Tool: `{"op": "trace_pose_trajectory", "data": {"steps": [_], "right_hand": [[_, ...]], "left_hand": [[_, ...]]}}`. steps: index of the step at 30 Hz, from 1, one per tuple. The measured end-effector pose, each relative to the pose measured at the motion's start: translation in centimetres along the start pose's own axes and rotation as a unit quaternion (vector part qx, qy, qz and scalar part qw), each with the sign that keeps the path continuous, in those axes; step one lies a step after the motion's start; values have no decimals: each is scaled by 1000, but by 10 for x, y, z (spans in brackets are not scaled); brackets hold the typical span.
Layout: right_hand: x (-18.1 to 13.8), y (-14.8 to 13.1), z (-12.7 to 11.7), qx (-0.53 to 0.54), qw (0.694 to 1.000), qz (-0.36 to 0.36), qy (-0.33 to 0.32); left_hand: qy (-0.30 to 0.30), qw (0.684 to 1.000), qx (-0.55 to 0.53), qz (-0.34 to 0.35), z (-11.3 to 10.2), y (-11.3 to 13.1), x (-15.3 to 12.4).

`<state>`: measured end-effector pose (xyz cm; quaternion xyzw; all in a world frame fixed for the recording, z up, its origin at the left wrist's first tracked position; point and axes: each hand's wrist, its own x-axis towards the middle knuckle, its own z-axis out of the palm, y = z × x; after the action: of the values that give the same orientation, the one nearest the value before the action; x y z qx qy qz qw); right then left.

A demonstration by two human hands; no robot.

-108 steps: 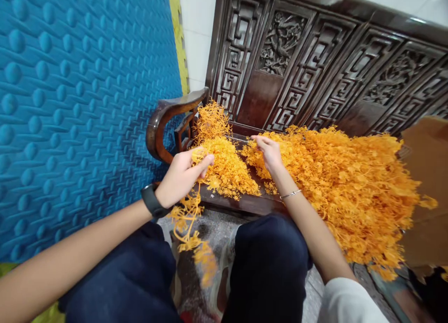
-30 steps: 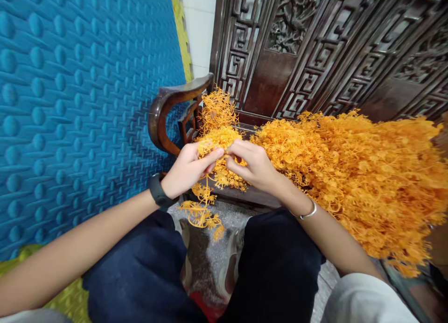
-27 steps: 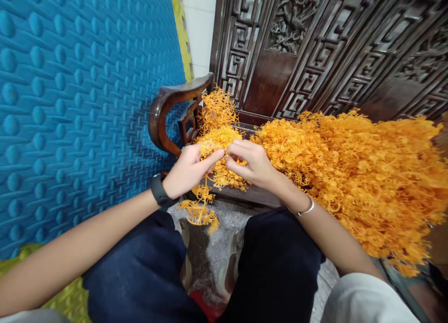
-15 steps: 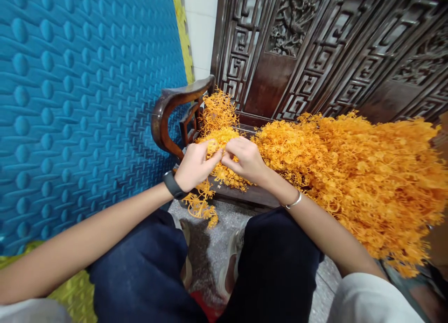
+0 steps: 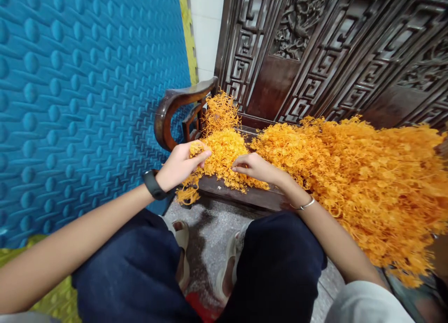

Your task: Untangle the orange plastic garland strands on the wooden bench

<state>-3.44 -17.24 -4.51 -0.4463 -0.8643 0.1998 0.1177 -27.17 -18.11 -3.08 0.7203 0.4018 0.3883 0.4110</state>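
My left hand [image 5: 180,164], with a dark band on its wrist, is closed on a strand of orange plastic sprigs [image 5: 189,192]. Part of that strand shows above the fingers, and the rest hangs below the hand, past the bench edge. To the right, my right hand [image 5: 259,168] hovers at the near side of a small pile of loose orange pieces [image 5: 226,148]. Its fingers are loosely bent and slightly apart, and I see nothing held in them. The pile lies on the dark wooden bench seat [image 5: 241,199].
A larger heap of orange sprigs [image 5: 367,173] spreads along the bench to the right. Another tangled clump [image 5: 220,110] sits by the curved wooden armrest [image 5: 164,115]. Behind stands a carved wooden backrest [image 5: 269,87]. Blue foam matting [image 5: 77,103] fills the left side.
My hands were together over the small pile and have moved apart. The left hand went left with the hanging strand; the right hand moved right and slightly down, its fingers loosened.
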Motion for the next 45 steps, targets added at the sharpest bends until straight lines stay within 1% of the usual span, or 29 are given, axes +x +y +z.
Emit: {"op": "trace_pose_trajectory", "data": {"steps": [2,4,7,9,10,11,12,14,15,16,17,18,20,21,23,25,26,27,29,30,32,35,37,38,42,45], "right_hand": [[3,1,4,-4,1000,6,-19],[5,6,6,-19,1000,11,-16],[9,18,10,-50,998,24,7],[19,27,9,-47,997,39,39],[27,32,6,-33,996,48,64],[37,37,2,-12,993,59,103],[48,43,-4,7,985,72,159],[72,54,-18,26,953,96,285],[83,60,-25,19,938,101,331],[91,65,-30,11,931,101,349],[97,70,-33,7,932,100,349],[99,74,-33,15,937,98,334],[96,76,-25,58,951,93,289],[91,75,-18,85,957,91,260],[80,68,-4,130,972,80,178],[70,55,6,145,983,53,102],[66,47,8,140,986,34,86],[62,38,9,131,988,13,84],[56,19,6,117,987,-22,103],[53,10,4,125,986,-34,107],[47,-7,0,181,978,-50,92],[40,-25,-1,294,953,-62,47],[37,-31,0,340,938,-58,35],[37,-31,1,352,934,-51,39],[40,-27,7,359,929,-26,86],[42,-25,10,367,926,-22,92]], "left_hand": [[6,1000,-7,5,-2,1,0],[10,1000,-8,3,-4,2,1],[12,1000,-13,-6,-5,2,2],[9,1000,-14,-5,-5,2,3],[7,1000,-13,-3,-5,2,3],[4,1000,-13,-2,-4,2,4],[-1,1000,-13,0,-3,3,5],[-9,1000,-14,7,-2,3,6],[-12,1000,-14,13,-1,3,6],[-13,1000,-12,19,0,3,6],[-13,1000,-10,23,0,3,6],[-13,1000,-6,25,0,3,5],[-17,1000,-1,20,-1,2,4],[-19,1000,-1,16,-1,1,4],[-17,1000,-8,8,-3,-1,4],[-12,1000,-19,4,-4,-4,5],[-12,1000,-23,3,-4,-5,6],[-13,1000,-26,3,-4,-6,7],[-18,999,-30,4,-4,-8,8],[-21,999,-33,5,-3,-9,9],[-28,999,-38,3,-2,-9,10],[-36,998,-45,-2,2,-8,11],[-36,998,-49,2,3,-7,12],[-33,998,-50,6,4,-7,12],[-3,999,-41,3,2,-10,15],[11,1000,-22,-10,-1,-15,17]]}}
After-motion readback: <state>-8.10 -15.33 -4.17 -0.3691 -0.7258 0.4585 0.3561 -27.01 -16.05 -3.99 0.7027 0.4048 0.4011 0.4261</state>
